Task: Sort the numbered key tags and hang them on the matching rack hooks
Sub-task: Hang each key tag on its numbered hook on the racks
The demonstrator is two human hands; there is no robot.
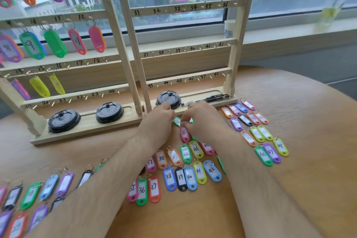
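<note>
Nearest the lens: left forearm and right forearm, stretched forward across the wooden counter over loose key tags laid out in rows by number. More rows between the arms, 35 to 42 readable. A further cluster off to the right, running up to 48.

Pinches, with the curled fingers of the right hand, the top end of pink tag 16. Body of the tag pointing back toward the camera, in front of the right rack's base; resting on the counter or just lifted, cannot tell. Fingers of the left hand curled as well, tips meeting the other's at that same top end. Whether on the ring or on the green tag just beside it, cannot tell, all hidden behind knuckles.

Step in hand, by the look of it: singling out 16 and getting hold of its ring. Tags already hung on the left rack only; right rack, numbered 31 to 48, all bare hooks.

Next, probably: up and to the left with the tag, to hook 16, just right of the two yellow tags. Calls for the ring presented open to the front, then slipped over a small upturned hook without knocking the neighbour loose.
</note>
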